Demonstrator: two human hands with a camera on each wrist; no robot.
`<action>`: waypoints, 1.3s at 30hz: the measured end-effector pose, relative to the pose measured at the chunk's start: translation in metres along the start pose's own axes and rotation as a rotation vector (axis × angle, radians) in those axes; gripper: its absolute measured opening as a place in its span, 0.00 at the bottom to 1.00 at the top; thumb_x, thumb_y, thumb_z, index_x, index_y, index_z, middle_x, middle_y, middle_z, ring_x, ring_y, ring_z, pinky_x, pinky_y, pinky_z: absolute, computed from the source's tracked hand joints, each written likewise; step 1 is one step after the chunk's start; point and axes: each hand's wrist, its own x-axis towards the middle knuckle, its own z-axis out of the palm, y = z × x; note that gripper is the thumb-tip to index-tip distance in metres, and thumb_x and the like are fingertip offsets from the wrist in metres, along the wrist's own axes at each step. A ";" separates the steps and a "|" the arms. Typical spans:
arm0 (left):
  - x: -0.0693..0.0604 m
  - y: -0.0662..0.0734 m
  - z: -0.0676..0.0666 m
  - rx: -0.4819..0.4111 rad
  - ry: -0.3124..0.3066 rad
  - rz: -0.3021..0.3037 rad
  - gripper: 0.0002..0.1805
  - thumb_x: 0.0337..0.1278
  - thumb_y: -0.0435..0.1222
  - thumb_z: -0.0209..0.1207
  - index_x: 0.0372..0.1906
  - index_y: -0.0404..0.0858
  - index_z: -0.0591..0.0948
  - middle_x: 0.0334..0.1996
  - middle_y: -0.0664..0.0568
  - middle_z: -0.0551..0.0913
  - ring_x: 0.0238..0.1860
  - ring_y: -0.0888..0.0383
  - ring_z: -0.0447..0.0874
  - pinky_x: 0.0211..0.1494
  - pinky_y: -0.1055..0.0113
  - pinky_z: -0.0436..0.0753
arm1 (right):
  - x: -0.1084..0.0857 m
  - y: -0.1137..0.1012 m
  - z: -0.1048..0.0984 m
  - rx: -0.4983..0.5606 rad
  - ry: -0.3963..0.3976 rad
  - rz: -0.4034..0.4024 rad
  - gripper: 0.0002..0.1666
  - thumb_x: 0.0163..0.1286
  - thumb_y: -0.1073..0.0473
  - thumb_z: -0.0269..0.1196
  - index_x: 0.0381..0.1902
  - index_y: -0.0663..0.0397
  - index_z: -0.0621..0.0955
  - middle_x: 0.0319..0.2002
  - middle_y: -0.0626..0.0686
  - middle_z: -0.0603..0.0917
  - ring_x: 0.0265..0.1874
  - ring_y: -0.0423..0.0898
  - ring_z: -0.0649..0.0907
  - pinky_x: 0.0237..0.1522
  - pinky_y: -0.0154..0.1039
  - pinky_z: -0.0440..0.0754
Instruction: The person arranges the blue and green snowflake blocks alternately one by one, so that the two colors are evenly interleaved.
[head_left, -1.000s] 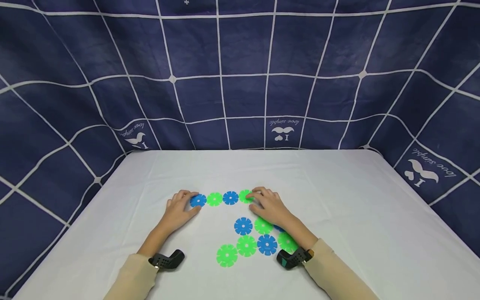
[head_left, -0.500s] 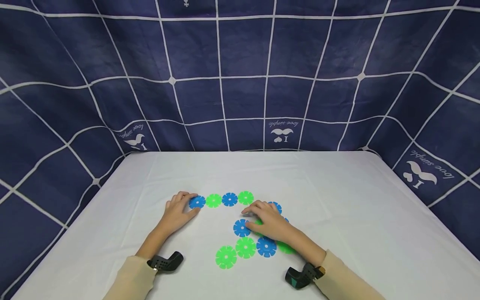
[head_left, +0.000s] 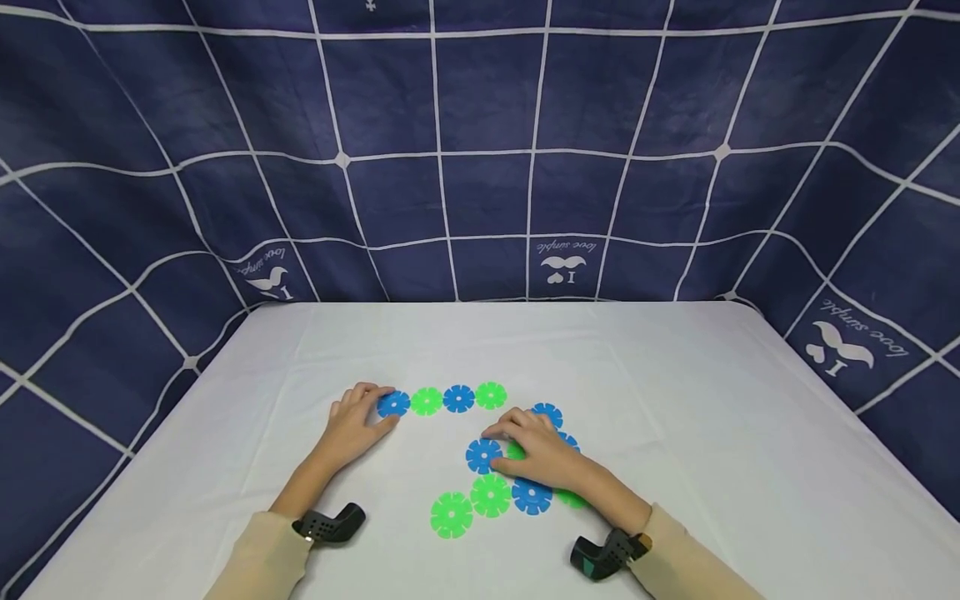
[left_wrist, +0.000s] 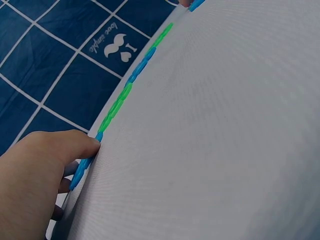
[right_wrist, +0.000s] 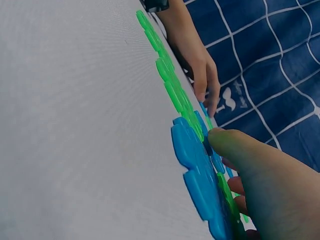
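In the head view, my left hand (head_left: 354, 427) holds the blue snowflake disc (head_left: 394, 404) at the left end of a row, thumb and forefinger at its edges. To its right in that row lie a green disc (head_left: 427, 402), another blue disc (head_left: 458, 398) and a second green disc (head_left: 491, 395). My right hand (head_left: 542, 450) grips a notched blue snowflake disc (head_left: 482, 456) nearer me, forefinger at its far edge and thumb at its near right. Part of a green disc (head_left: 515, 451) shows beneath that hand. The left wrist view shows my left thumb (left_wrist: 85, 146) against its disc.
Below the right hand lie a green disc (head_left: 452, 515), another green one (head_left: 491, 496) and a blue one (head_left: 532, 497). Beyond it, a blue disc (head_left: 549, 414) lies flat. White cloth covers the table (head_left: 645, 375); a navy checked curtain (head_left: 480, 200) hangs behind.
My right hand has left the green disc at the row's right end and come back toward me, onto the blue disc below. The left hand has stayed on its disc.
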 end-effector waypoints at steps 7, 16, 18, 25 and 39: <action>0.000 0.002 -0.002 -0.007 -0.007 -0.013 0.28 0.51 0.44 0.58 0.57 0.38 0.72 0.54 0.39 0.70 0.57 0.43 0.64 0.52 0.50 0.58 | 0.002 0.003 0.002 -0.050 -0.012 -0.027 0.27 0.58 0.38 0.59 0.55 0.37 0.74 0.49 0.44 0.72 0.53 0.44 0.68 0.51 0.46 0.59; 0.000 0.001 0.000 -0.004 -0.002 -0.004 0.27 0.50 0.44 0.59 0.57 0.38 0.73 0.54 0.40 0.70 0.56 0.43 0.64 0.52 0.50 0.58 | 0.001 0.005 0.004 -0.022 -0.012 0.002 0.26 0.57 0.38 0.59 0.53 0.37 0.75 0.49 0.44 0.72 0.52 0.44 0.68 0.52 0.47 0.59; 0.000 0.000 0.001 -0.006 0.002 0.001 0.27 0.50 0.44 0.59 0.57 0.38 0.73 0.54 0.40 0.70 0.56 0.44 0.64 0.51 0.50 0.58 | 0.001 0.005 0.004 -0.011 -0.011 0.007 0.26 0.57 0.38 0.59 0.53 0.38 0.75 0.49 0.44 0.72 0.53 0.45 0.68 0.52 0.47 0.60; -0.001 -0.001 0.000 -0.005 0.007 0.008 0.27 0.50 0.45 0.58 0.56 0.38 0.73 0.53 0.40 0.70 0.55 0.44 0.65 0.50 0.51 0.58 | 0.002 0.005 0.004 0.026 0.018 -0.011 0.28 0.58 0.41 0.61 0.54 0.43 0.71 0.49 0.44 0.75 0.50 0.41 0.71 0.54 0.47 0.60; 0.000 0.000 0.000 -0.011 -0.007 -0.008 0.27 0.51 0.44 0.58 0.57 0.38 0.72 0.54 0.40 0.70 0.56 0.44 0.64 0.51 0.50 0.58 | 0.005 0.005 0.001 0.184 0.059 -0.030 0.22 0.60 0.56 0.62 0.52 0.44 0.72 0.34 0.40 0.77 0.37 0.34 0.75 0.52 0.43 0.62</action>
